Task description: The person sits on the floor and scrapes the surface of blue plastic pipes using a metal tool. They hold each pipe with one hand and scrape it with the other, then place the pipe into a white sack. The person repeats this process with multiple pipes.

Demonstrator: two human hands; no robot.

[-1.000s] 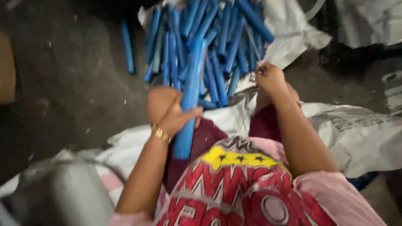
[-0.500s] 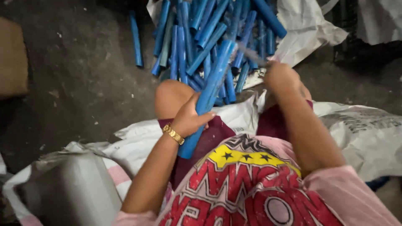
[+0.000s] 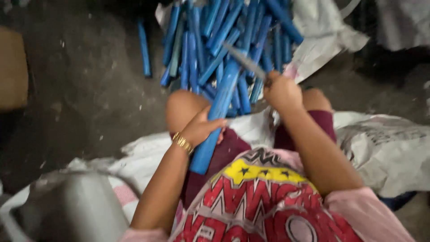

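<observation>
My left hand (image 3: 201, 127), with a gold bracelet on the wrist, grips a long blue tube (image 3: 219, 107) that slants from my lap up toward the pile. My right hand (image 3: 282, 92) holds a blurred knife (image 3: 246, 60) whose blade points up-left and lies across the upper end of the tube. Beyond my knees lies a pile of several blue tubes (image 3: 224, 31) on a white sack.
A single blue tube (image 3: 144, 47) lies apart on the dark floor. White sacks (image 3: 389, 148) spread to my right and under my legs. A grey container (image 3: 67, 210) sits at lower left. A brown box (image 3: 13, 67) is at the left edge.
My right hand has lifted and brought the knife up over the tube's upper end. My left hand keeps its grip on the tube, which has barely shifted.
</observation>
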